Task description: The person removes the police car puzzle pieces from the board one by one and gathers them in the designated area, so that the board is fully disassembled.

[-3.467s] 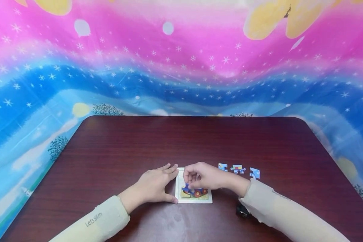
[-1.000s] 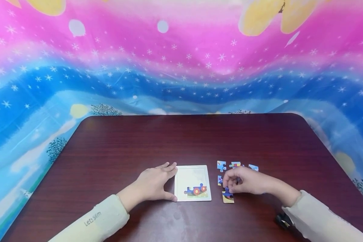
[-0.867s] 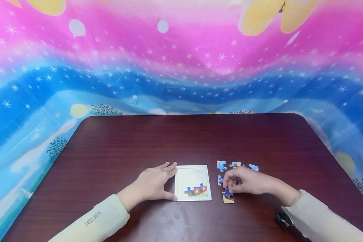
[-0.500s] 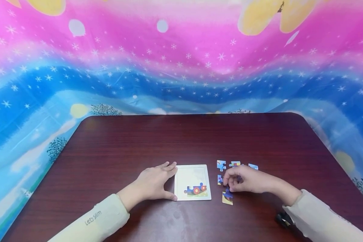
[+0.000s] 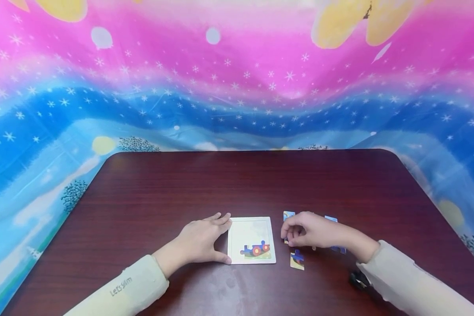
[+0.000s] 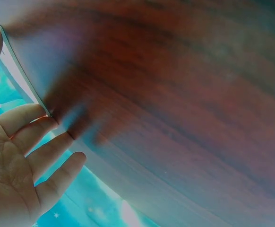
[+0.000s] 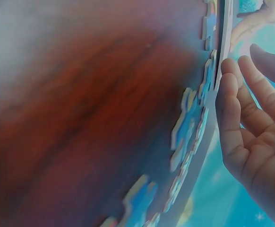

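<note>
My left hand lies beside a square white puzzle tray, its spread fingers and thumb touching the left edge. In the tray's lower right are joined jigsaw pieces showing blue shapes and red wheels. My right hand hovers over loose pieces right of the tray, fingers loosely bent; the right wrist view shows nothing between the fingers and thumb. Its fingertips overlap a piece, mostly hidden, in the head view. Just nearer lies a yellow-and-blue jigsaw piece.
Another loose piece shows beyond the right hand, and others, a light blue piece and a dark blue piece, lie to its right. The dark wooden table meets a patterned cloth at the back.
Earlier, the right hand worked over the tray; a yellow-and-blue piece there now lies on the table to the right. The right hand has since moved off that piece, farther and left. The left hand stays.
</note>
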Action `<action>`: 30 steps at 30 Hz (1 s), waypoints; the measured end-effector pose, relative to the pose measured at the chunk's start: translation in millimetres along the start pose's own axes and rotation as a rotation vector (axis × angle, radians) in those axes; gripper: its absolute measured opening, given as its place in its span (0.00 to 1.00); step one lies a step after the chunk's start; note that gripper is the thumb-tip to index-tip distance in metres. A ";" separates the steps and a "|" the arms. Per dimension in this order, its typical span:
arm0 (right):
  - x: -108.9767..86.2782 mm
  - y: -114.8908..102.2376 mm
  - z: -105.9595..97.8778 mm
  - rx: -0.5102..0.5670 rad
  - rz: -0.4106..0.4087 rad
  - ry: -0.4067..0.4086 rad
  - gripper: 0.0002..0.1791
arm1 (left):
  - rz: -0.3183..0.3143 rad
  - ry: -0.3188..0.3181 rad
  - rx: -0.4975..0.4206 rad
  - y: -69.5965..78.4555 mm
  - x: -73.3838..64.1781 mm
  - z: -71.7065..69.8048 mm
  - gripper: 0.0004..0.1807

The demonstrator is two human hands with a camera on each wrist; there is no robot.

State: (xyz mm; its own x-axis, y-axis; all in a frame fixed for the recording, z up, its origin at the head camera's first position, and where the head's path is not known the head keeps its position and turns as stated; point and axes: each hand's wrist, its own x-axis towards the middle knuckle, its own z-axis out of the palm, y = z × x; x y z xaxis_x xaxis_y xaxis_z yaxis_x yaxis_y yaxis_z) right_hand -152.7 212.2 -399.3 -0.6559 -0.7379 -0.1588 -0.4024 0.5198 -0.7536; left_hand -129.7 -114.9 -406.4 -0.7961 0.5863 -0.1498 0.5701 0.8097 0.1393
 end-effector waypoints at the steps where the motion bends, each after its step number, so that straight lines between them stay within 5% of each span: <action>1: 2.1 -1.7 0.3 -0.014 0.000 -0.002 0.06 | -0.001 -0.001 0.002 0.1 -0.1 0.0 0.54; 19: 48.5 -27.6 19.3 -0.105 -0.079 -0.086 0.07 | -0.005 0.004 -0.001 -0.5 0.4 1.9 0.54; 30: 58.5 -27.8 32.6 -0.190 -0.127 -0.079 0.06 | -0.006 0.001 -0.010 -0.9 1.1 1.7 0.54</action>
State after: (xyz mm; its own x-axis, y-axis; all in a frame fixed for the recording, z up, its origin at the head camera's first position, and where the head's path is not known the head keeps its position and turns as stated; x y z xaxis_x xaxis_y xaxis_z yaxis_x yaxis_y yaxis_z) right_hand -159.1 140.5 -408.5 -0.5435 -0.8300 -0.1253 -0.5962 0.4868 -0.6384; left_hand -130.7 -114.9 -408.4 -0.7998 0.5813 -0.1500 0.5631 0.8130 0.1482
